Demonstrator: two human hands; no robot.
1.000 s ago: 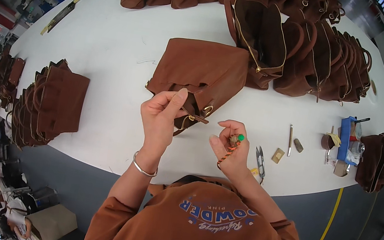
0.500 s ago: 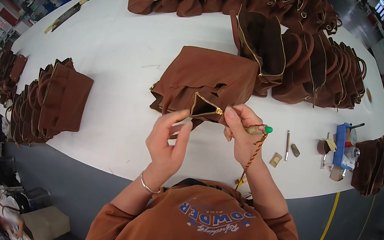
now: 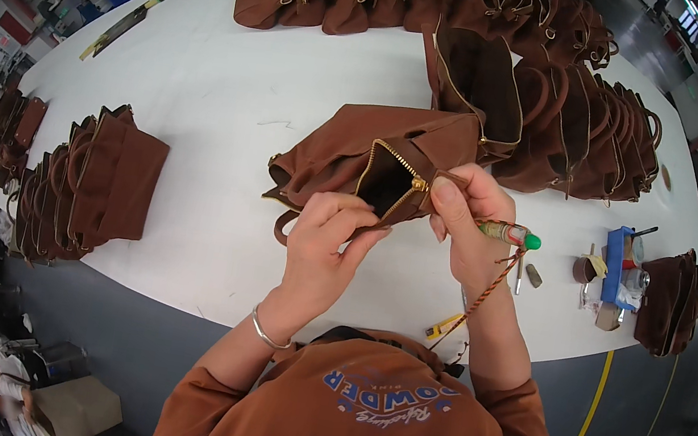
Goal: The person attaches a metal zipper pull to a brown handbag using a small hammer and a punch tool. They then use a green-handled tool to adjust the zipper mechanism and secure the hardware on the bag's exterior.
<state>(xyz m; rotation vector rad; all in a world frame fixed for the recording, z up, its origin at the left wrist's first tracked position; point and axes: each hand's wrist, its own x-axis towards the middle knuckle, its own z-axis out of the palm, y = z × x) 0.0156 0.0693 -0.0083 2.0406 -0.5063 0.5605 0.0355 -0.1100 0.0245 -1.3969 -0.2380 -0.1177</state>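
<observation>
A brown handbag point(image 3: 333, 145) lies on its side on the white table in front of me, its gold-toothed zipper parted over a dark inside. My right hand point(image 3: 471, 214) pinches the tab at the zipper's end, beside the gold slider point(image 3: 418, 184). Tucked in the same hand is a clear tube with a green end point(image 3: 509, 233), and a striped braided cord point(image 3: 497, 281) trails from it toward my shirt. With bent fingers my left hand point(image 3: 325, 242) grips the bag's edge below the opening; its fingertips are partly hidden against the bag.
More brown bags point(image 3: 562, 123) stand packed at the right, along the far edge and in a row at the left point(image 3: 116, 174). A blue tray point(image 3: 618, 258) with small tools sits to the right. A yellow cutter point(image 3: 444, 325) lies near the front edge, a long dark tool point(image 3: 130, 23) far left.
My left hand has closed from spread fingers onto the bag's edge. My right hand has shifted right and up with the zipper end, and the opening gapes wider.
</observation>
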